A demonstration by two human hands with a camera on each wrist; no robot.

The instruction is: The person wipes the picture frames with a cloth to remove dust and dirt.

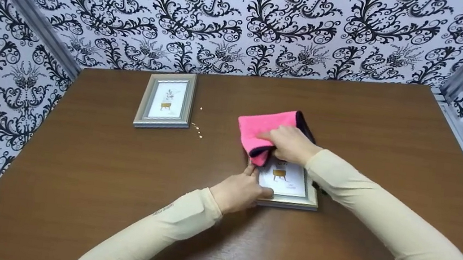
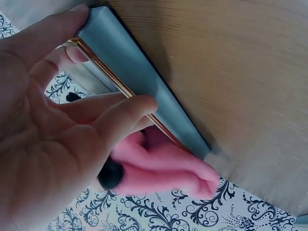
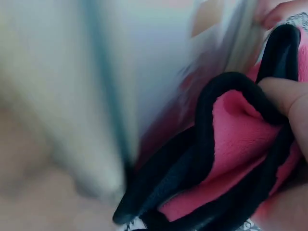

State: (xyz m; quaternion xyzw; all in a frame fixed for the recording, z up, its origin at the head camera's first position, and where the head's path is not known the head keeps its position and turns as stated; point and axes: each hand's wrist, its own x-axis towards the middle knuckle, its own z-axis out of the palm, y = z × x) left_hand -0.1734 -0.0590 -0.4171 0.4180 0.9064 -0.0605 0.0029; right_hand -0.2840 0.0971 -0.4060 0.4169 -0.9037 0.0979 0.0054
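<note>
A picture frame (image 1: 287,200) with a pale gilt border lies on the brown table, a drawing of a small yellow pot on legs showing in it. My left hand (image 1: 237,192) holds it by its left side and near corner; the left wrist view has those fingers (image 2: 127,113) along the side edge. Bunched in my right hand (image 1: 290,145) is a pink cloth (image 1: 261,127) with black edging, pressed over the far part of the frame and hiding it. The right wrist view shows the cloth's folded edge (image 3: 240,139) against the glass.
Farther back at the left lies a second picture frame (image 1: 188,101) with a similar drawing. Several small pale bits (image 1: 197,129) are scattered beside it on the table (image 1: 115,186). Patterned black-and-white walls (image 1: 202,12) enclose the back and sides.
</note>
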